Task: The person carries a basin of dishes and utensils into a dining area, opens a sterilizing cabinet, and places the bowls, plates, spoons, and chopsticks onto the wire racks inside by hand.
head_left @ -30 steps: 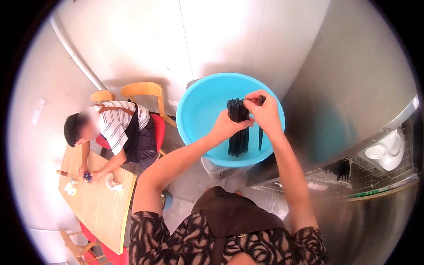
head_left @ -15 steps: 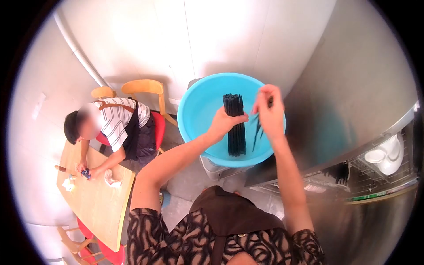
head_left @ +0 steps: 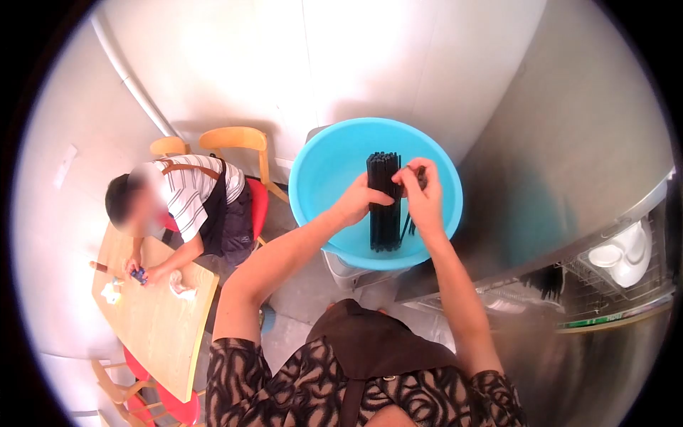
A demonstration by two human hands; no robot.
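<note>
A thick bundle of black chopsticks (head_left: 385, 220) stands in view over the light-blue basin (head_left: 324, 167), its ends roughly level. My left hand (head_left: 358, 201) is closed around the left side of it, thumb across the front. At the bundle's right edge is my right hand (head_left: 422, 196), fingers pinched, with a few loose chopsticks (head_left: 408, 226) sticking out below the palm. Its fingertips touch or nearly touch the bundle; which one I cannot tell.
A stainless steel surface (head_left: 541, 156) rises close on the right, above a rack (head_left: 605, 288) with white dishes (head_left: 625, 252). To the left, another person (head_left: 203, 192) sits at a wooden table (head_left: 160, 306), holding a small blue object (head_left: 139, 276). Wooden chairs (head_left: 235, 139) stand by the wall.
My right hand has moved left and down with its few chopsticks, from apart to right beside the bundle. The left hand and bundle have shifted only slightly right.
</note>
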